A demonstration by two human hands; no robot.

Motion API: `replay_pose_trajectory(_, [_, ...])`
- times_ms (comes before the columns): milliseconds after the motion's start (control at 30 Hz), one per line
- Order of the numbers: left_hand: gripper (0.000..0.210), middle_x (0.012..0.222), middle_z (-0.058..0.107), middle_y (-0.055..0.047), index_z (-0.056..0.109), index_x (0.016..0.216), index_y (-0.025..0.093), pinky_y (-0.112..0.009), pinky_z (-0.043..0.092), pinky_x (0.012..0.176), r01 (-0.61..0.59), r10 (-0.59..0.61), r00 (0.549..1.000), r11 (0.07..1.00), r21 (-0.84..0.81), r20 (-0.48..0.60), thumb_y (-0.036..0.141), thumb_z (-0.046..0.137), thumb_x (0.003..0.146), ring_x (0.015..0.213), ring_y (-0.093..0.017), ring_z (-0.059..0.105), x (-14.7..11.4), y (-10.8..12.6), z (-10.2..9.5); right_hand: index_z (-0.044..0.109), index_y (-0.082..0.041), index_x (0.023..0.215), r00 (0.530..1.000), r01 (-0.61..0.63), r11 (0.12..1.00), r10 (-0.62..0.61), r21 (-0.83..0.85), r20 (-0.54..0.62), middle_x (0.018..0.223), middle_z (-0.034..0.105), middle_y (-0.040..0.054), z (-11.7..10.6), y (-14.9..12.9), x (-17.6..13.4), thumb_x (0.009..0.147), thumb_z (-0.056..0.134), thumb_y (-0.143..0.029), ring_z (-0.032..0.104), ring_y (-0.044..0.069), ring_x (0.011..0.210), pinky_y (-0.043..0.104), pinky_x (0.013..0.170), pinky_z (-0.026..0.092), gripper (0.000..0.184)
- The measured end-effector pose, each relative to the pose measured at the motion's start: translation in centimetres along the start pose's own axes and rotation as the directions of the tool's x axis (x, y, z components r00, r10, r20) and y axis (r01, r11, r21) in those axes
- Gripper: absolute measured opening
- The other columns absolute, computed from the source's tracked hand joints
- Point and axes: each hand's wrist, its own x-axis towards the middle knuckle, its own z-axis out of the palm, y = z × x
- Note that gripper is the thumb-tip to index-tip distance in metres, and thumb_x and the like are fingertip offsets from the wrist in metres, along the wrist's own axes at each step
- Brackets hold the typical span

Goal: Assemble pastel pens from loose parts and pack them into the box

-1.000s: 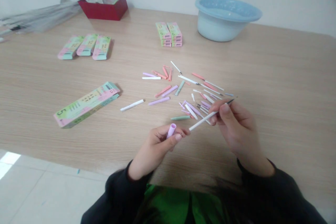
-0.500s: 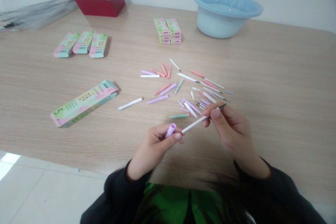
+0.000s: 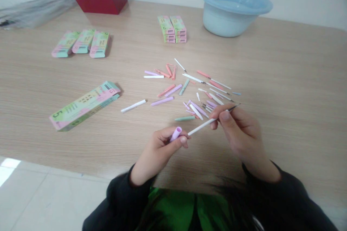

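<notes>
My left hand is closed around a purple pen barrel, its hollow end pointing up. My right hand pinches a white pen refill near its dark, pointed tip. The refill slants down to the left, and its lower end meets my left fingertips; whether they grip it I cannot tell. Just beyond my hands lie loose pen parts: a green barrel, a white piece, a purple barrel and several more refills.
A long pink-and-green carton lies at the left, with a white tube beside it. Behind are three similar cartons, a stack of small boxes, a red box holding clear plastic, and a blue basin.
The view has shifted slightly, and my right hand sits a touch farther right. Both hands keep the same hold on the purple barrel and the refill.
</notes>
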Motion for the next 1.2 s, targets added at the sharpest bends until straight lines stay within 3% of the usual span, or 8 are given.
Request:
replay_pose_trajectory(467, [0.019,0.071,0.062,0.002,0.07,0.075,0.019,-0.025,0.041,0.07,-0.01,0.01,1.0,0.999,-0.038,0.015,0.027,0.066,0.091,0.068,-0.012,0.052,-0.1,-0.3,-0.2,0.067,-0.023,0.089,0.999,-0.007,0.998,0.01,-0.056,0.049,0.07,0.063,-0.0033,-0.6,0.2,0.1,0.103,0.053,-0.033,0.061,0.009,0.066,0.02,0.063,0.049,0.022])
replay_pose_trajectory(600, [0.015,0.089,0.07,-0.002,0.074,0.083,0.021,-0.027,0.043,0.084,-0.019,0.029,0.994,0.995,-0.093,0.104,0.03,0.066,0.093,0.088,-0.017,0.059,-0.4,-0.1,-0.5,0.067,-0.023,0.088,0.999,-0.05,0.998,0.051,-0.032,0.02,0.068,0.061,-0.0033,-0.5,0.6,0.3,0.103,0.052,-0.033,0.06,0.01,0.064,0.021,0.063,0.048,0.024])
replay_pose_trajectory(700, [0.013,0.101,0.07,-0.005,0.075,0.083,0.02,-0.03,0.041,0.095,-0.024,0.042,0.974,0.996,-0.086,0.223,0.028,0.068,0.091,0.103,-0.02,0.059,-0.5,0.1,-0.4,0.066,-0.021,0.086,0.975,-0.124,0.991,0.13,-0.043,0.182,0.068,0.064,-0.0029,0.6,0.8,0.2,0.101,0.053,-0.028,0.062,0.011,0.064,0.022,0.062,0.048,0.021])
replay_pose_trajectory(800, [0.015,0.081,0.066,-0.002,0.074,0.082,0.019,-0.029,0.044,0.081,0.066,-0.027,0.947,0.992,-0.111,0.321,0.031,0.068,0.091,0.08,-0.016,0.057,-0.6,0.2,-0.3,0.065,-0.021,0.083,0.927,-0.144,0.988,0.155,-0.06,0.342,0.071,0.066,-0.0017,1.9,0.8,0.0,0.1,0.051,-0.023,0.062,0.012,0.067,0.023,0.063,0.048,0.022])
replay_pose_trajectory(867, [0.018,0.072,0.061,0.0,0.073,0.081,0.019,-0.026,0.042,0.072,0.101,-0.06,0.946,0.989,-0.112,0.318,0.034,0.069,0.09,0.07,-0.014,0.052,-0.7,0.1,-0.3,0.066,-0.02,0.08,0.915,-0.107,0.99,0.135,-0.093,0.381,0.075,0.067,-0.0005,2.2,1.0,0.0,0.099,0.053,-0.023,0.063,0.013,0.073,0.025,0.068,0.048,0.023])
replay_pose_trajectory(1000, [0.025,0.072,0.058,0.0,0.071,0.078,0.018,-0.025,0.038,0.069,0.056,-0.038,0.971,0.996,-0.072,0.234,0.041,0.069,0.09,0.071,-0.013,0.049,-0.7,-0.2,-0.7,0.07,-0.021,0.09,0.938,-0.083,0.983,0.132,-0.163,0.321,0.079,0.067,-0.0005,0.7,1.7,0.5,0.098,0.055,-0.027,0.06,0.013,0.073,0.026,0.069,0.046,0.019])
replay_pose_trajectory(1100, [0.027,0.071,0.057,0.001,0.071,0.078,0.02,-0.025,0.036,0.068,0.065,-0.049,0.987,0.993,-0.097,0.151,0.044,0.068,0.09,0.069,-0.013,0.046,-0.7,-0.6,-1.0,0.071,-0.023,0.098,0.974,-0.111,0.967,0.152,-0.229,0.169,0.077,0.065,-0.0018,-1.6,2.4,1.3,0.098,0.055,-0.03,0.057,0.013,0.067,0.026,0.065,0.044,0.017])
replay_pose_trajectory(1200, [0.027,0.072,0.055,0.002,0.074,0.078,0.022,-0.025,0.035,0.068,0.052,-0.039,0.993,0.993,-0.108,0.116,0.045,0.069,0.09,0.069,-0.012,0.044,-0.7,-0.8,-1.2,0.071,-0.021,0.096,0.986,-0.136,0.908,0.164,-0.397,0.038,0.078,0.067,0.0005,-4.2,3.4,2.2,0.095,0.058,-0.03,0.057,0.015,0.067,0.028,0.063,0.044,0.017])
